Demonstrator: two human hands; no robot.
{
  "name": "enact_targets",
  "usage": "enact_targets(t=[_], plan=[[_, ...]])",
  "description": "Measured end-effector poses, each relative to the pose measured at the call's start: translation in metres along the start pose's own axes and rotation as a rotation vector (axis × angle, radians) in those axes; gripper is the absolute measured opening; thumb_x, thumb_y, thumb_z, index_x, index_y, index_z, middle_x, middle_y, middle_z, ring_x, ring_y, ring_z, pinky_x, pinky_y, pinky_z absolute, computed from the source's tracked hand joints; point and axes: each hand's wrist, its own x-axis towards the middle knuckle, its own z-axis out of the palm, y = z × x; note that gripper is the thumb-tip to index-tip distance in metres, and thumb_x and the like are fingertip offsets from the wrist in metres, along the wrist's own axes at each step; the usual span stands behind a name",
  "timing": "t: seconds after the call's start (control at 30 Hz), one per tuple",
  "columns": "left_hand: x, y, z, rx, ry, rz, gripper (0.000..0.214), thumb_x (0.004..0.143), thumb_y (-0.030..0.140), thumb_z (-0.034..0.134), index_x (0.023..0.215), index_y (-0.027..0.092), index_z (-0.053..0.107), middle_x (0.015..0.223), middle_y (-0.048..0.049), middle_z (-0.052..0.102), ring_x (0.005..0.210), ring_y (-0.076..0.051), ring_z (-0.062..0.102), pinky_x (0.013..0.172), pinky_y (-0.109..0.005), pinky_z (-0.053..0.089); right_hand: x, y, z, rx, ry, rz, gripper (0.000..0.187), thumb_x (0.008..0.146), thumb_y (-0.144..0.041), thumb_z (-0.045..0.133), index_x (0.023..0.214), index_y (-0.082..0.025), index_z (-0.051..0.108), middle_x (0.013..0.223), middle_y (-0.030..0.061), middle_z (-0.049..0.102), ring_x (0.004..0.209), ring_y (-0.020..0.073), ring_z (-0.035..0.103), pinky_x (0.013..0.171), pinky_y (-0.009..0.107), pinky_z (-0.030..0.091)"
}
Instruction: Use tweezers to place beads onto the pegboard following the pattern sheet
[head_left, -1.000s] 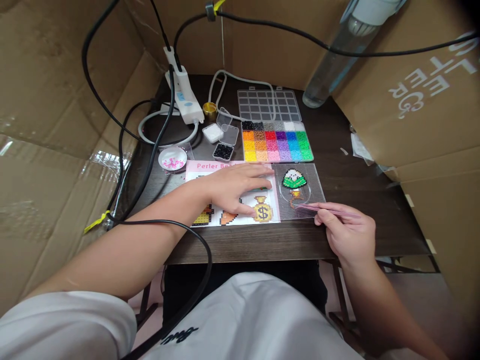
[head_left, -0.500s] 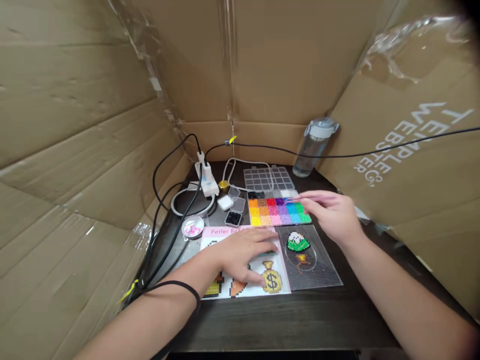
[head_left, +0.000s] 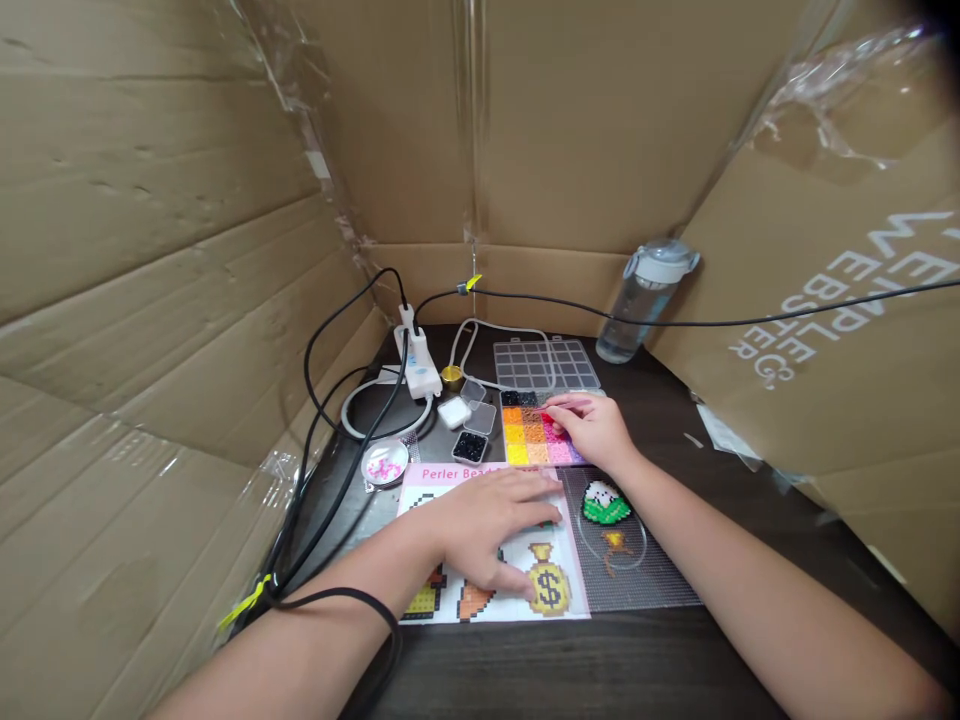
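Pinched in my right hand (head_left: 596, 432) is a pair of pink tweezers (head_left: 571, 404), its tips over the brown compartments of a bead box (head_left: 513, 420) sorted by colour. My left hand (head_left: 495, 525) rests spread on a printed Perler bead pattern sheet (head_left: 517, 613), its thumb beside the money bag picture (head_left: 549, 585). To the sheet's right lies a clear pegboard (head_left: 660, 590), partly under my right forearm. It bears a green and white bead figure (head_left: 606, 504) and a small brown and gold bead piece (head_left: 615, 542).
A dish of pink beads (head_left: 385, 465) and a small case of black beads (head_left: 470, 447) stand left of the box. Behind are the open lid (head_left: 546, 365), a power strip (head_left: 420, 368) with cables and a water bottle (head_left: 637, 305). Cardboard walls surround the table.
My right hand has moved left with the tweezers, from the blue and purple compartments to the brown ones. My left hand stays on the sheet. The view has shifted slightly.
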Motion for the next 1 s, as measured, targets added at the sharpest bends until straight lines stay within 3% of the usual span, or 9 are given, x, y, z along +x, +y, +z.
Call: enact_targets(t=[0.4,1.0], plan=[[0.0010,0.0012,-0.0009,0.009,-0.007,-0.004,0.084,0.078,0.066,0.074,0.145,0.018,0.060,0.169,-0.0189,0.039,0.156,-0.043,0.038,0.129,-0.059,0.031,-0.0003,0.0032,0.0006,0.053,0.011,-0.005,0.039,0.072,-0.055,0.083,0.078,-0.017,0.079,0.060,0.0075,0.073,0.052,0.0187,0.065,0.051,0.032,0.055],[0.0011,-0.0002,0.0001,0.009,-0.019,-0.009,0.087,0.078,0.068,0.074,0.146,0.017,0.059,0.169,-0.0201,0.037,0.157,-0.044,0.035,0.129,-0.062,0.030,0.0012,0.0059,0.0021,0.034,0.003,0.029,0.038,0.070,-0.054,0.082,0.076,-0.017,0.078,0.061,0.0077,0.072,0.053,0.0186,0.064,0.052,0.031,0.053]])
